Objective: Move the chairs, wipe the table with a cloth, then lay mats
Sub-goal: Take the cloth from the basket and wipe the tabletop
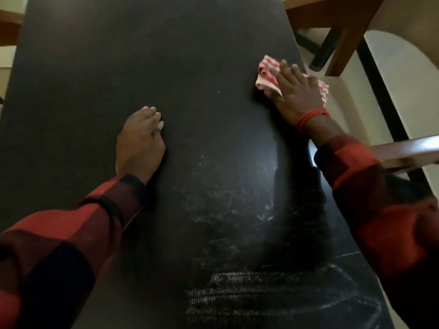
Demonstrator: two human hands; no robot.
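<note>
1. Along the right edge of the dark wooden table [147,67]: red-and-white checked cloth [267,73], crumpled, lying flat on the tabletop, part of it showing beyond the hand toward the edge.
2. Right hand [297,96]: palm down on the cloth, fingers straight and spread, pressing it to the surface; red thread band [312,117] round the wrist; red-and-black checked sleeve [370,186] behind.
3. Left hand [140,141]: resting on bare tabletop near the middle, fingers loosely bent with tips touching the wood, holding nothing; well apart from the cloth.
4. Tabletop near the viewer: pale streaks and smears [261,293] across the dark grain.
5. Beyond the right edge: brown wooden chair [344,24] at the far corner; second wooden chair part [408,150] nearer, just beside the right forearm.
</note>
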